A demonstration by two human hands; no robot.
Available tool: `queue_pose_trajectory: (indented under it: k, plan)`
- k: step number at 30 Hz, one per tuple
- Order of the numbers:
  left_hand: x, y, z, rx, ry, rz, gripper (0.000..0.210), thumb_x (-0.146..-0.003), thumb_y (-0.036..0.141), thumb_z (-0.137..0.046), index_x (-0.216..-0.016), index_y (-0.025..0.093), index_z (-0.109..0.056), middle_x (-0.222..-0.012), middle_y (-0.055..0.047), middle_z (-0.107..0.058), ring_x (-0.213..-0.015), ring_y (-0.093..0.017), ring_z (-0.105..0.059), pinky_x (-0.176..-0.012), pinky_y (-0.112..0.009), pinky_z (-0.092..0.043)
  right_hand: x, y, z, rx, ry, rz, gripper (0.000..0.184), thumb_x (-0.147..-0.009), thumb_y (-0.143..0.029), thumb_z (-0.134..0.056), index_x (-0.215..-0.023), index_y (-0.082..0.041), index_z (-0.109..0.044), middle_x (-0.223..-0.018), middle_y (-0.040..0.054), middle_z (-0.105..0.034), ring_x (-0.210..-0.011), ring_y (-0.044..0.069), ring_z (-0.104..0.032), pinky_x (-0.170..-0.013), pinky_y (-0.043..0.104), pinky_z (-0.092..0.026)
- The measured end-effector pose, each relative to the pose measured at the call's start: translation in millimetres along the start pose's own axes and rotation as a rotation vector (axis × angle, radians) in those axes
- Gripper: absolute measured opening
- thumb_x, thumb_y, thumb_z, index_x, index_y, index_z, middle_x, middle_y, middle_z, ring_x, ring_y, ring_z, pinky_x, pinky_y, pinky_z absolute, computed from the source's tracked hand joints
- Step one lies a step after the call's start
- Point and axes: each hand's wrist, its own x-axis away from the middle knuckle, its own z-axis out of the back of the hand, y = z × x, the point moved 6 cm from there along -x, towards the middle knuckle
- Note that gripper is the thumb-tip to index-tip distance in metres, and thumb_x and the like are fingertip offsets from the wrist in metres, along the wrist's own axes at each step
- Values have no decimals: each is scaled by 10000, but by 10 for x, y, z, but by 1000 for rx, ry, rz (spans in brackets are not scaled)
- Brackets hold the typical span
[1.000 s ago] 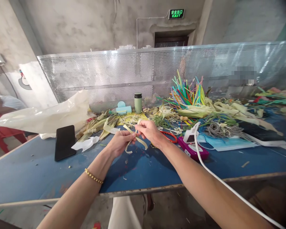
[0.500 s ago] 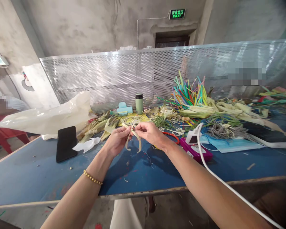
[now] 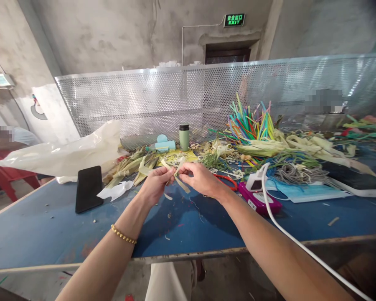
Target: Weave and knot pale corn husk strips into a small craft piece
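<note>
My left hand (image 3: 156,184), with a beaded gold bracelet (image 3: 123,235) on its wrist, pinches pale corn husk strips (image 3: 183,185) over the front middle of the blue table. Close against it, my right hand (image 3: 198,177) has its thumb and fingertips closed on the same strips. Several ends stick out above and below the fingers; where the strips cross is partly hidden by the fingertips. Beyond the hands lies a heap of dry corn husks (image 3: 128,167) on the left and thin pale scraps on yellow paper (image 3: 190,156).
On the left are a black phone (image 3: 89,189), a white scrap (image 3: 115,190) and a plastic bag (image 3: 65,154). A green bottle (image 3: 184,138) stands behind. To the right are colourful pipe cleaners (image 3: 250,121), a magenta box (image 3: 260,200), a white cable (image 3: 288,234) and a blue mask (image 3: 310,193).
The husk strips have turned between my fingers: an end now points up by the right hand, and the dangling ends have shifted. Both hands stay close together; the view has moved slightly.
</note>
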Motion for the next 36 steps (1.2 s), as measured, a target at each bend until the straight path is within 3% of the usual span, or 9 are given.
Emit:
queue_pose_trajectory:
  k: [3, 6, 11, 17, 23, 36]
  plan:
    - [6, 48, 21, -252, 89, -88, 256, -699, 287, -727, -529, 139, -606, -510, 8, -534, -511, -79, -407, -529, -233, -298, -10, 59, 142, 98, 145, -17, 150, -808, -166, -534, -683, -165, -617, -713, 37, -636, -676, 143, -536, -660, 262, -378]
    - [15, 21, -16, -347, 57, -67, 247, -700, 294, -708, -522, 149, -617, -504, 10, -533, -509, -88, -401, -531, -243, -285, -6, 92, 247, 152, 284, -36, 214, -836, -217, -520, -662, -161, -631, -716, 55, -636, -696, 158, -540, -686, 281, -377]
    - [43, -35, -86, -348, -48, 10, 68, -649, 194, -703, -620, 133, -696, -557, -4, -564, -549, -97, -434, -557, -247, -307, -21, 152, 32, -86, 69, -84, 191, -770, -288, -629, -630, -160, -642, -658, 19, -609, -635, 134, -518, -620, 256, -375]
    - [56, -45, -102, -254, -83, 60, 107, -650, 222, -713, -678, 120, -721, -598, -38, -610, -552, -104, -468, -562, -254, -328, -5, 276, 6, -344, 144, -243, 252, -740, -322, -643, -573, -148, -571, -534, -32, -473, -514, 88, -393, -515, 228, -315]
    - [66, -1, -139, -306, -70, -14, 176, -666, 293, -734, -628, 128, -689, -556, -17, -572, -527, -102, -467, -543, -248, -330, 3, 307, -46, -302, 157, -284, 215, -734, -318, -626, -594, -157, -598, -535, -21, -500, -522, 99, -405, -504, 228, -306]
    - [48, -85, -144, -357, -14, 18, 141, -624, 243, -711, -558, 137, -645, -507, -9, -561, -508, -103, -452, -540, -251, -309, 30, 330, -86, -200, 213, -367, 231, -690, -276, -599, -502, -165, -525, -491, -25, -481, -515, 104, -415, -500, 237, -290]
